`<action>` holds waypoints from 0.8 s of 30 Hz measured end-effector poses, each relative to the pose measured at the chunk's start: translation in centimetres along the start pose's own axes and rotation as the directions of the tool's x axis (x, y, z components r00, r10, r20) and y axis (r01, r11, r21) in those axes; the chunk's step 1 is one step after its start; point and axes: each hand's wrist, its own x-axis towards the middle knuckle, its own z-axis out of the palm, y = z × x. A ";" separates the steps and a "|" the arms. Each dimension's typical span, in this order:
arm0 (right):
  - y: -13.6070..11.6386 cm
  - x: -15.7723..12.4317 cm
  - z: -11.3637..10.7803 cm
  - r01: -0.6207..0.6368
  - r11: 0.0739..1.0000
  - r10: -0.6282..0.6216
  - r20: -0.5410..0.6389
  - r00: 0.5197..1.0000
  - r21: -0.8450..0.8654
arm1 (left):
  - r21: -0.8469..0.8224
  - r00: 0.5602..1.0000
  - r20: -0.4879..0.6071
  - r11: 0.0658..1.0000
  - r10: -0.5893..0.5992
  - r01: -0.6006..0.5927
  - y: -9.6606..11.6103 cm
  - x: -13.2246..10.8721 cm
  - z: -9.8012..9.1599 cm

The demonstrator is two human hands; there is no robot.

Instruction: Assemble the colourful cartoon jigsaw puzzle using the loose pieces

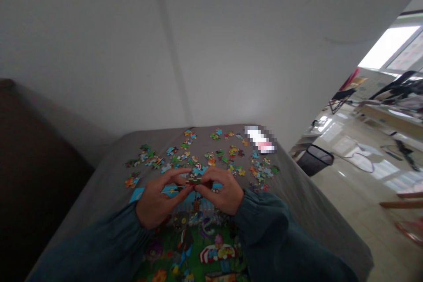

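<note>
Fitting step: left hand [155, 205] and right hand [220, 194] pinch one puzzle piece [193, 180] above assembled puzzle [205, 242]; next needs alignment.

Probably a home: jigsaw table [99, 194], tiled floor [363, 194], wastebasket [315, 158].

Left hand [155, 205], right hand [220, 193], fingertips meeting (pinch grip)

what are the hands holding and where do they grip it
Both hands, left and right, pinch a small puzzle piece by its opposite ends with their fingertips.
</note>
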 end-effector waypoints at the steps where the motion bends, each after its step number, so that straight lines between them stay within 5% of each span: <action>1: 0.0 0.0 0.0 0.010 1.000 -0.010 0.005 1.000 -0.012 | 0.013 1.000 -0.005 1.000 0.021 -0.021 0.1 0.0 0.0; 24: 0.1 0.0 0.0 0.150 0.987 -0.150 0.005 0.989 -0.065 | 0.100 0.978 -0.060 0.976 0.199 -0.192 -1.5 -0.2 -0.4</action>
